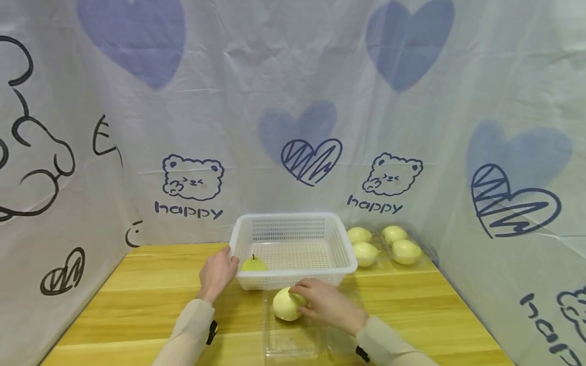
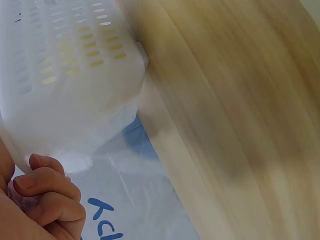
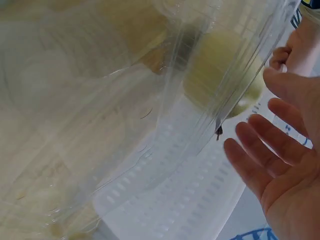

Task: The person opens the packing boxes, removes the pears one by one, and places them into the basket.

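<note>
A yellow-green pear (image 1: 254, 263) with a dark stem lies in the front left corner of the white slotted plastic basket (image 1: 296, 274). My left hand (image 1: 217, 274) holds the basket's left rim, its fingers curled over the edge in the left wrist view. In front of the basket, a pale yellow pear (image 1: 286, 305) sits in a clear plastic box (image 1: 293, 343). My right hand (image 1: 327, 304) reaches over this pear from the right. In the right wrist view its fingers (image 3: 260, 150) are spread and loosely bent beside the pear, not closed round it.
Behind the basket's right side are several more pale yellow pears (image 1: 364, 253) in clear plastic packs. A wooden table (image 1: 133, 300) carries everything. Printed white cloth (image 1: 247, 117) hangs close behind the table and at both sides.
</note>
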Motion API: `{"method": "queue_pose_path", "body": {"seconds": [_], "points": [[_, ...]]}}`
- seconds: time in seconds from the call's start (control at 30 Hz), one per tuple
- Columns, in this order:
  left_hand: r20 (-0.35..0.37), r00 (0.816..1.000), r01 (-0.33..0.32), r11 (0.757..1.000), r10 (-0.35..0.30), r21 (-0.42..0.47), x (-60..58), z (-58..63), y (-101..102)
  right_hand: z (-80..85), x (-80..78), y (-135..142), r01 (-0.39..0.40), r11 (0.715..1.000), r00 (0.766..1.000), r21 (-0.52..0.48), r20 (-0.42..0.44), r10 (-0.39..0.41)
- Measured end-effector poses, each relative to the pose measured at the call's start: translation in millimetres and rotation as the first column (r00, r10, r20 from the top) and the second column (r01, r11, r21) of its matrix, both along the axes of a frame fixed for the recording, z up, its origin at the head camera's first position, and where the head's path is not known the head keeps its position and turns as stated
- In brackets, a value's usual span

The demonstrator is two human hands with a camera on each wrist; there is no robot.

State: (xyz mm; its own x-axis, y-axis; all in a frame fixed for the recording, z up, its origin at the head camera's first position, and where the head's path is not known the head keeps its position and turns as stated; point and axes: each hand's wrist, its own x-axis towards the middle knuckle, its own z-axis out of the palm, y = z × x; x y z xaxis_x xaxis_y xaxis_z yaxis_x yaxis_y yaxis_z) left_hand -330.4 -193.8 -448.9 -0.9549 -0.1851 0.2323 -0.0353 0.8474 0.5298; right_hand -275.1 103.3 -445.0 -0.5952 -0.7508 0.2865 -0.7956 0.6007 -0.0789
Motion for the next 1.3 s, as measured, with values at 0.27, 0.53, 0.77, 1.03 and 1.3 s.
{"method": "queue_pose_path", "body": {"seconds": [0.27, 0.53, 0.77, 1.03, 1.3], "points": [[-0.021, 1.000, -0.006, 0.999, 0.006, -0.041, -1.6, 0.5, 2.8, -8.3, -1.9, -10.2, -0.022, 0.994, 0.997, 0.104, -0.072, 0.030], [-0.030, 1.000, 0.003, 0.999, -0.004, -0.047, -1.4, 1.2, 4.5, -10.5, -5.3, -16.2, -0.026, 0.988, 1.000, 0.154, 0.017, 0.024], [-0.041, 0.999, 0.003, 0.998, -0.006, -0.062, -0.9, -0.3, 6.4, -14.4, -6.1, -18.4, -0.020, 0.976, 0.998, 0.215, 0.056, 0.008], [-0.028, 1.000, 0.005, 0.997, -0.008, -0.074, 0.5, -0.9, 7.9, -8.8, -8.2, -20.9, -0.015, 0.971, 0.993, 0.239, 0.118, -0.014], [-0.028, 1.000, -0.004, 0.996, 0.002, -0.084, 1.2, 0.9, 5.3, 3.3, -8.0, -26.1, -0.038, 0.963, 0.983, 0.265, 0.186, -0.013]]}}
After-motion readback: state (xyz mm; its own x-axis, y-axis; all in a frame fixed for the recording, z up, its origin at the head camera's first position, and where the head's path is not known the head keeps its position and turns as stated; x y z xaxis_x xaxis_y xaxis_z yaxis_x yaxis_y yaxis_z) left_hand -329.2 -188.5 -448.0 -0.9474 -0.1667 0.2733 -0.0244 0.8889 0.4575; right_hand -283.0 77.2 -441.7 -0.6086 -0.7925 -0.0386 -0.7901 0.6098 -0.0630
